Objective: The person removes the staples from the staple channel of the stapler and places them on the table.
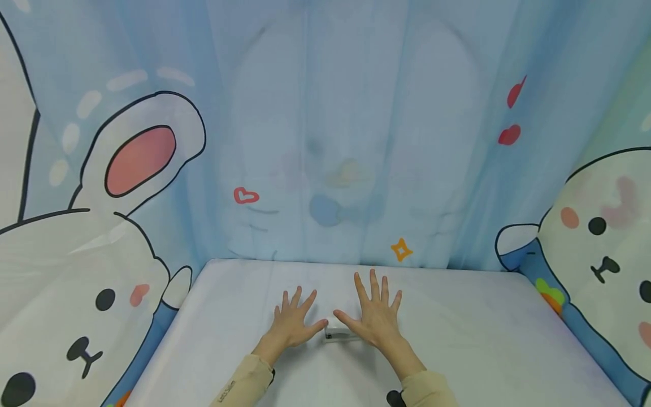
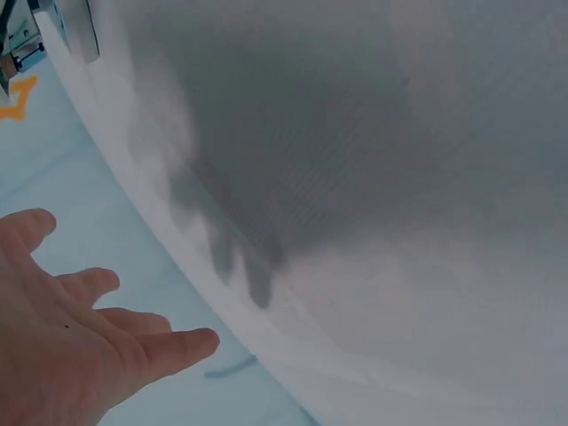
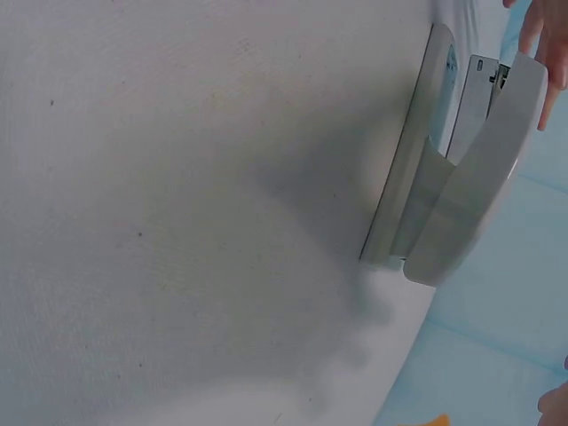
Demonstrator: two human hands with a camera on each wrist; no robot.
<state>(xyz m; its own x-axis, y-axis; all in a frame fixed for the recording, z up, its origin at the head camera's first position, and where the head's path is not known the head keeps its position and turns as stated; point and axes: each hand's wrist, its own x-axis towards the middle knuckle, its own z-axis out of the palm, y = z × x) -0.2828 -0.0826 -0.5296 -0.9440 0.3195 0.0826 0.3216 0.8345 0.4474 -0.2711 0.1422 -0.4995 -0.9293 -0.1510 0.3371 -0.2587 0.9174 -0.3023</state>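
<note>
A white stapler (image 1: 342, 334) rests on the white table between the two hands. In the right wrist view the stapler (image 3: 479, 177) shows its base, raised upper arm and metal magazine. My left hand (image 1: 292, 325) hovers with spread fingers just left of it, thumb tip close to the stapler's end. On the other side, my right hand (image 1: 377, 321) is spread too, and its thumb and palm overlap the stapler's right part in the head view. Both hands hold nothing. The left wrist view shows the left hand (image 2: 80, 337) with extended fingers and only a corner of the stapler (image 2: 80, 28).
The white tabletop (image 1: 483, 328) extends to both sides, with shadows of the hands on it. Behind stands a light blue curtain (image 1: 356, 141) printed with cartoon animals, hearts and a star. A dark round spot (image 1: 394, 398) shows beside the right sleeve (image 1: 429, 389).
</note>
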